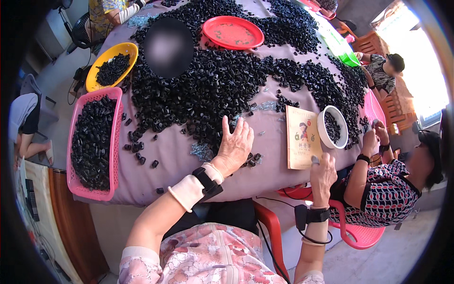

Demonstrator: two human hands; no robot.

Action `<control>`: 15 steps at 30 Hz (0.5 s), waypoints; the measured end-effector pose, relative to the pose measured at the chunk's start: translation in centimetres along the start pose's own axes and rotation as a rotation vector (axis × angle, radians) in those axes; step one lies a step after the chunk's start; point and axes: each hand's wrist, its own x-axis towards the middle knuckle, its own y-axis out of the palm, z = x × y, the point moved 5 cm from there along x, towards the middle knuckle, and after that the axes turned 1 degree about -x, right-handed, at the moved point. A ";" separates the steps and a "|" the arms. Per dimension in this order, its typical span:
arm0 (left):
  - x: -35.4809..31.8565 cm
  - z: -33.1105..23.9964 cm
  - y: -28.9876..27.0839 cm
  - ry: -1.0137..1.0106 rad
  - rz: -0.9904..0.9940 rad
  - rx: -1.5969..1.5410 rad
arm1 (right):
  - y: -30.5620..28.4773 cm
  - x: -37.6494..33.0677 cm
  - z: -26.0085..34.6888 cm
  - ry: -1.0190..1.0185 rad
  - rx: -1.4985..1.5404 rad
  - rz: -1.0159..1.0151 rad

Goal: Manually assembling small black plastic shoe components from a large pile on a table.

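Note:
My left hand [235, 146] rests palm down on the front edge of a big pile of small black plastic caps [203, 94], its fingers spread and touching them. Beside its wrist lies a small heap of clear, shiny bits [202, 151]. My right hand [324, 176] is closed by the lower right corner of a tan booklet [298, 154]. A small grey thing shows at its fingertips, too small to name. Just beyond, a white bowl [344, 141] with black caps in it overlaps the booklet's right edge.
At left stand a pink basket [115, 156] and a yellow dish [134, 52], both holding black pieces. A red tray [232, 32] lies on the pile. A co-worker [383, 194] sits at right; others are around the table. A dark blurred patch hides part of the pile.

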 end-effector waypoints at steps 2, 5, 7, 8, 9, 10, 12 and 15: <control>-0.1 0.0 -0.6 -0.001 -0.001 -0.021 | -2.3 -0.4 4.5 -0.330 0.195 -0.198; -0.4 -0.8 -2.0 0.052 -0.099 -0.097 | -2.2 -0.1 8.8 -0.354 0.141 -0.026; -1.0 -1.1 -3.1 0.066 -0.087 -0.140 | 0.1 1.1 10.0 -0.474 0.115 -0.084; -1.4 -1.2 -3.6 0.070 -0.066 -0.187 | 0.9 1.8 10.5 -0.474 0.120 -0.088; -2.0 -1.2 -4.4 0.071 -0.071 -0.217 | 1.2 1.7 11.6 -0.578 0.222 -0.073; -2.8 -1.2 -4.8 0.071 -0.070 -0.217 | 1.2 1.6 12.5 -0.681 0.324 -0.056; -4.4 -1.2 -5.5 0.087 -0.084 -0.381 | 2.0 1.8 13.9 -0.739 0.265 0.044; -6.4 -1.6 -6.3 0.149 -0.029 -0.360 | 3.6 2.6 14.7 -0.819 0.010 -0.077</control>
